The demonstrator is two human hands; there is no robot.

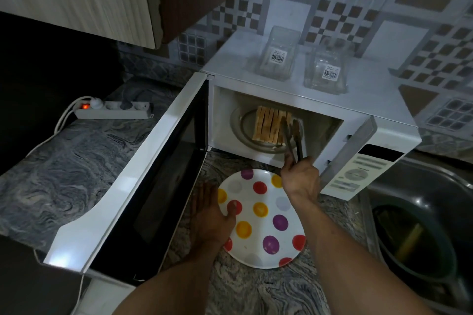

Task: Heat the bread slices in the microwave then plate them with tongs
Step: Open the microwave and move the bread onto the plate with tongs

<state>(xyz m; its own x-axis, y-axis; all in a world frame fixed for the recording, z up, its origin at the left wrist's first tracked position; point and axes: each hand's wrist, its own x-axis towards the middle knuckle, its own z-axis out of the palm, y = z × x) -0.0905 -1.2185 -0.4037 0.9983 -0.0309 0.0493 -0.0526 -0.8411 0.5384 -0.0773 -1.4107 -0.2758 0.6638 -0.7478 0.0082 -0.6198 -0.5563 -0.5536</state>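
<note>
Head: microwave door [143,176] open left; jars [302,66] atop.

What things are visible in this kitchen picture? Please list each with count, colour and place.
microwave: 1, white, on counter, door open
bread slices: several, tan, upright on turntable inside
tongs: 1, dark, tips at rightmost slices
plate: 1, white with coloured dots, on counter before microwave
glass jars: 2, clear, atop microwave
power strip: 1, white, left counter
pot: 1, dark, in sink at right
left hand: on plate's left rim
right hand: grips tongs
</note>
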